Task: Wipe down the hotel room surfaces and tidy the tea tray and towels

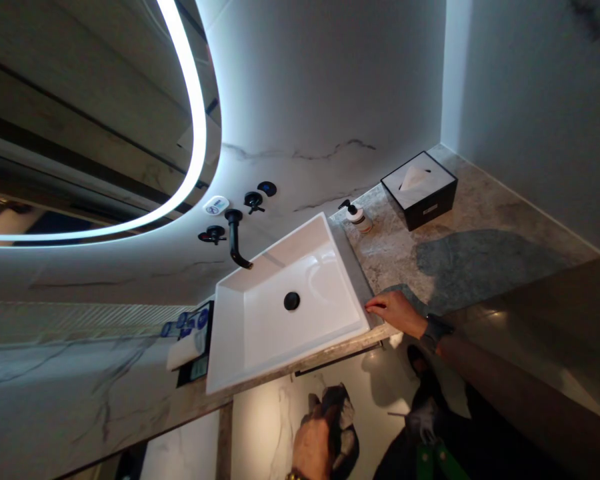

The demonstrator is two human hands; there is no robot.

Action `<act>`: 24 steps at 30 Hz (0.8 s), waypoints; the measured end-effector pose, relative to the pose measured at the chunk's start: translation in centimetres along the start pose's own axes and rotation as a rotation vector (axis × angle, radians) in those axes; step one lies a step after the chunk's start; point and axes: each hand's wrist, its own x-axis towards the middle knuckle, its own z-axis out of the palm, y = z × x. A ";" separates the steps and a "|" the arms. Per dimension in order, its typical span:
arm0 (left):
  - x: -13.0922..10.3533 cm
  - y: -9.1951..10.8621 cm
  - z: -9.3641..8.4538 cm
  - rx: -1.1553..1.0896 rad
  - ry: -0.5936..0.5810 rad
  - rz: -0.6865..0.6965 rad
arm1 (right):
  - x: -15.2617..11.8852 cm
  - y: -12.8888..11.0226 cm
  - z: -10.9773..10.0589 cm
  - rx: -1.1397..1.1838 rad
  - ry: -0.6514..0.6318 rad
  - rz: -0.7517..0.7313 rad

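Observation:
My right hand (397, 311), with a dark watch on the wrist, touches the counter edge beside the right rim of the white sink (270, 340). Its fingers are bent together, and whether anything lies between them is hidden. Below the sink's front edge, my left hand (313, 440) is wrapped round a crumpled dark grey cloth (343, 427). A black spout (236, 243) juts from the wall over the basin, between two black cross handles. The round black drain (291, 301) shows in the sink's middle.
A soap bottle (359, 218) and a tissue box (421, 190) stand on the stone counter (385, 257) to the right. Left of the sink, a black tray (210, 333) holds a white towel and blue-tinted items. A lit mirror (197, 127) hangs upper left.

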 end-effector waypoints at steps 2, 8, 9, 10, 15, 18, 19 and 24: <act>0.5 0.0 -0.2 0.016 0.017 0.047 | 0.1 -0.1 0.1 -0.011 0.012 -0.005; 2.0 0.1 -1.5 0.077 0.045 0.102 | -0.3 -0.5 1.1 -0.041 0.087 0.018; 2.2 0.0 -1.8 0.085 0.050 0.114 | -0.3 -0.6 1.3 -0.043 0.098 0.025; 2.3 -0.1 -1.9 0.089 0.056 0.127 | -0.3 -0.6 1.5 -0.043 0.106 0.032; 2.8 -0.4 -2.1 0.086 0.057 0.157 | -0.2 -0.7 1.5 0.014 0.107 0.058; 3.2 -0.4 -1.8 0.094 0.041 0.147 | -0.3 -0.9 1.1 0.069 0.076 0.052; 3.3 -0.3 -1.7 0.096 0.032 0.144 | -0.4 -1.0 1.0 0.081 0.068 0.050; 3.7 0.0 -1.6 0.079 -0.010 0.143 | -0.3 -1.2 0.9 0.074 0.067 0.044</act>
